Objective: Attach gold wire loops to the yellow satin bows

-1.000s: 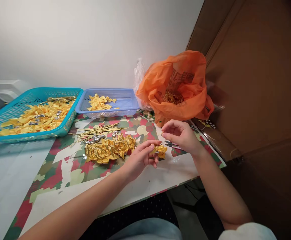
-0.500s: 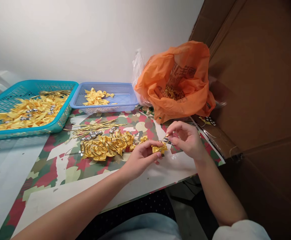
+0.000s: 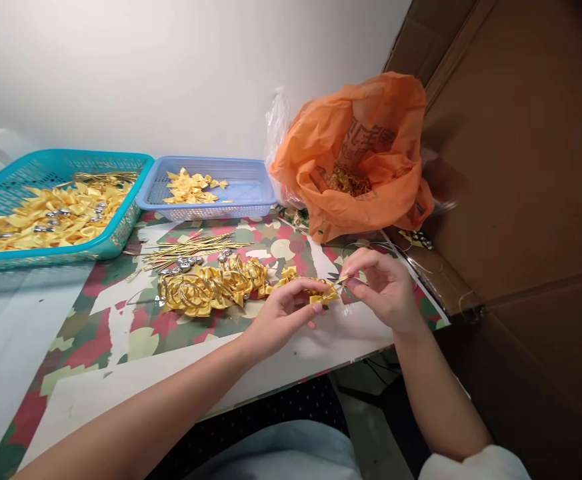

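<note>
- Against white wall (image 3: 195, 73)
- At five o'clock, pinching yellow satin bow (image 3: 325, 299) with left hand (image 3: 289, 307), thin gold strand (image 3: 341, 280) with right hand (image 3: 385, 290)
- Seemingly fastening; probably calling for careful tightening

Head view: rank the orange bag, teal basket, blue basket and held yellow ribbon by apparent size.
1. Orange bag and teal basket: too alike to rank; frame cuts the basket.
2. Blue basket
3. Yellow ribbon, held in the left hand
</note>
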{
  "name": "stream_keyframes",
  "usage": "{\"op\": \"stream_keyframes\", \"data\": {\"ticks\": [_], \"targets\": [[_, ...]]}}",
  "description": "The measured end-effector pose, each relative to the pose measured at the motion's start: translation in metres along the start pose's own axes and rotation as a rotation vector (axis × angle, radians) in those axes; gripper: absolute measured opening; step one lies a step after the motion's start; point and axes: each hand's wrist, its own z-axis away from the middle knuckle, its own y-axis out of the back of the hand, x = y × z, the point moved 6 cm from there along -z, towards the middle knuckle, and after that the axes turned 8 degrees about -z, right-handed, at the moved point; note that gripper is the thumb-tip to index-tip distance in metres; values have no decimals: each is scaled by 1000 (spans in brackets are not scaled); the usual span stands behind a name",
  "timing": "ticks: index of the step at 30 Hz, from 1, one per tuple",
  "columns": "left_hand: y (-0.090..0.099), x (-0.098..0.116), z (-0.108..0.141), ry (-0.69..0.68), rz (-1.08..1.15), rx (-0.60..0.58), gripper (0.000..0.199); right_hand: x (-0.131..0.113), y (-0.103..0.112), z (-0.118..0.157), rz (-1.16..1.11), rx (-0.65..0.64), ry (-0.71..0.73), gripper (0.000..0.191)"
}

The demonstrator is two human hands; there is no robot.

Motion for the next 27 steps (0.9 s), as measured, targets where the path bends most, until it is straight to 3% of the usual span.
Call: {"op": "stream_keyframes", "data": {"ticks": [7,12,16,21,27], "targets": [[4,1,-1,12,-21,13,38,-9,2,7,104,-2,32,18],[3,2,-2,50,64,-8,53,-4,9,11,139,90,72,17],[2,7,-2,114,96,-54,60,15,-1,12,213,24,-27,15],[5,18,0,246,-40,-113,64,30,-6,12,309,-2,-103,13],[13,23,6,365,-170,-193,65,48,-12,15,326,-165,-200,30]]}}
